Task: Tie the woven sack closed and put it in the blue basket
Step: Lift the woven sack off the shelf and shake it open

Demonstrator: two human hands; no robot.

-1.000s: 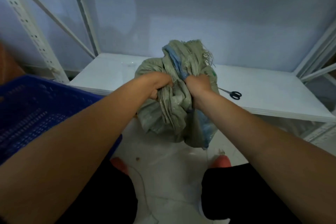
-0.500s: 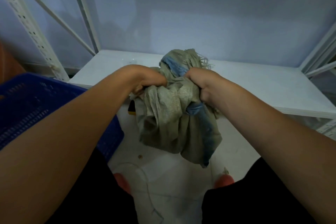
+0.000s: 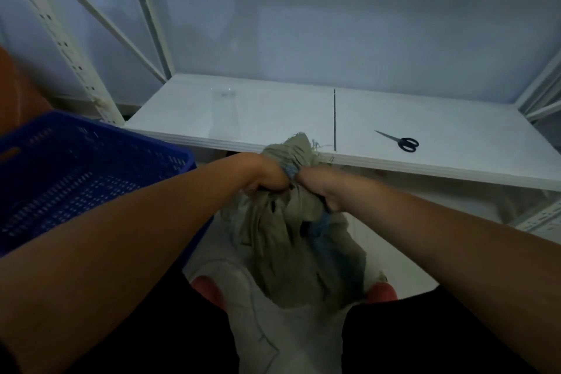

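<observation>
The one crumpled grey-green woven sack with a blue stripe [image 3: 291, 240] hangs below the white shelf board's [image 3: 243, 118] front edge, lower than half a second ago. Left hand [image 3: 267, 176] and right hand [image 3: 318, 188] each clench its bunched neck. The single blue perforated plastic basket [image 3: 76, 176] at left holds nothing visible. One pair of black-handled scissors [image 3: 399, 140] lies on the shelf, uncovered again.

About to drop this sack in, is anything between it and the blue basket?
Nothing visible. The sack hangs from both hands, left hand, right hand, right beside the blue basket, whose open top looks empty.
</observation>
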